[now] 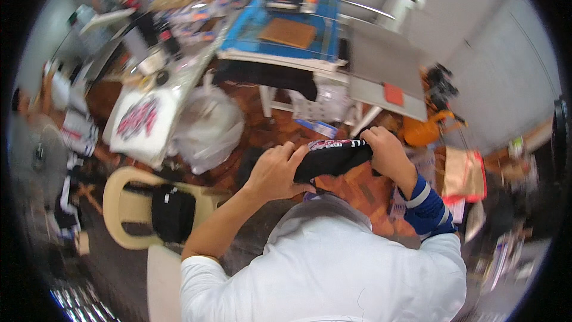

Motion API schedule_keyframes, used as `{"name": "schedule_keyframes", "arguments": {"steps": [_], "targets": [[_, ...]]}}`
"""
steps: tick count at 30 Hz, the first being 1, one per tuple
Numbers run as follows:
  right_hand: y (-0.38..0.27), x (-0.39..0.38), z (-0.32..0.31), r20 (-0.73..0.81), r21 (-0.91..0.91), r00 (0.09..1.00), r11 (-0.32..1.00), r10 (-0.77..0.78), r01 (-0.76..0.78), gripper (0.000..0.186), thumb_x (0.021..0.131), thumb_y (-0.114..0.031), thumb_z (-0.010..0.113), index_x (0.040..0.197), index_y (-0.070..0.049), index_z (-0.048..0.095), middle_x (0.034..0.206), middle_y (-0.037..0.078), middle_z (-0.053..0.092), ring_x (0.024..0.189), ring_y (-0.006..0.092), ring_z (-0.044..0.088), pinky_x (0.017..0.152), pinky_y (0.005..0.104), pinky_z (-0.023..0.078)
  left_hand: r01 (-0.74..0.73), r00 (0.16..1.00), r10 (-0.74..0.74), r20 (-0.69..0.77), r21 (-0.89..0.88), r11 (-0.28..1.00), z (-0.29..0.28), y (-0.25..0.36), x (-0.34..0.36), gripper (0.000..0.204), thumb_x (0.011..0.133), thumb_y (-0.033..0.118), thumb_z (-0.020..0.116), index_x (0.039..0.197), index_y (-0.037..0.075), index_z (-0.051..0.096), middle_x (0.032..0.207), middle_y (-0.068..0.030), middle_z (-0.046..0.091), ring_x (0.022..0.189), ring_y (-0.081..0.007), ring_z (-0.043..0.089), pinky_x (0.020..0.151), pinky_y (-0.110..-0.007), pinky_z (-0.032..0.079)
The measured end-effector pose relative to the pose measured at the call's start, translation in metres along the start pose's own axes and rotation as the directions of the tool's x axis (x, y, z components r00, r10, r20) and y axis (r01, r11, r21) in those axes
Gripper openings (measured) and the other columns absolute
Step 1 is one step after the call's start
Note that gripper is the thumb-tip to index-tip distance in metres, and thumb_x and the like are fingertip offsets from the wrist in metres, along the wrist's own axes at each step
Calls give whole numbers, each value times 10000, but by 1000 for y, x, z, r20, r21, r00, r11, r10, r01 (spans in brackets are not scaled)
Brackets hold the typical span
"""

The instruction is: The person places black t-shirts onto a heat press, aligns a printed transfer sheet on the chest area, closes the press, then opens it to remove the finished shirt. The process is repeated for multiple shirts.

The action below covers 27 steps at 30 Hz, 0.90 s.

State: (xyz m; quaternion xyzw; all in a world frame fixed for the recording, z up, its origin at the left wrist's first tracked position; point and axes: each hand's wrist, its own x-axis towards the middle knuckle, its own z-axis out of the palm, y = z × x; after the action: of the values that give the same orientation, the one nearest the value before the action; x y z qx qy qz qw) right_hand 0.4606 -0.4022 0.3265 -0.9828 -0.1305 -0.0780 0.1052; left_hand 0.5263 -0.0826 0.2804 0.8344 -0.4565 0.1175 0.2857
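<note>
A folded black garment (331,158) with a pink and white print along its top edge is held between both of my hands in front of my chest. My left hand (275,170) grips its left end, fingers curled over the cloth. My right hand (384,150) clasps the right end, and a blue band with white stripes wraps that forearm. I wear a white shirt.
A heat press (292,30) with a blue bed stands ahead, black cloth hanging off its front. A white printed shirt (142,122) lies on the table at left, beside a white plastic bag (208,128). A cream plastic chair (128,203) holds a black item. Clutter lines the right wall.
</note>
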Motion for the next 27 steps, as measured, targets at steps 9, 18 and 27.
{"name": "schedule_keyframes", "arguments": {"steps": [9, 18, 27], "targets": [[121, -130, -29, -231, -93, 884, 895, 407, -436, 301, 792, 28, 639, 1082, -48, 665, 1015, 167, 663, 1039, 407, 624, 912, 495, 504, -77, 989, 42, -140, -252, 965, 33, -10, 116, 386, 724, -119, 651, 1074, 35, 703, 991, -132, 653, 900, -370, 672, 799, -416, 562], [289, -143, -33, -75, 275, 791, 775, 607, -568, 374, 741, 60, 697, 1102, -26, 747, 1158, 178, 737, 1135, 377, 678, 987, 411, 523, -115, 981, 28, -194, -450, 886, 81, 25, 260, 387, 728, -174, 590, 1051, -8, 725, 884, -163, 705, 788, -320, 702, 729, -339, 546], [450, -105, -86, 10, 520, 754, 641, 657, -565, 313, 787, 166, 632, 1025, 13, 765, 1036, 143, 785, 974, 244, 741, 883, 336, 565, 39, 999, -40, 4, -355, 934, 86, -19, 394, 401, 664, -127, 608, 1019, -14, 757, 824, -160, 710, 713, -293, 707, 665, -334, 548]]}}
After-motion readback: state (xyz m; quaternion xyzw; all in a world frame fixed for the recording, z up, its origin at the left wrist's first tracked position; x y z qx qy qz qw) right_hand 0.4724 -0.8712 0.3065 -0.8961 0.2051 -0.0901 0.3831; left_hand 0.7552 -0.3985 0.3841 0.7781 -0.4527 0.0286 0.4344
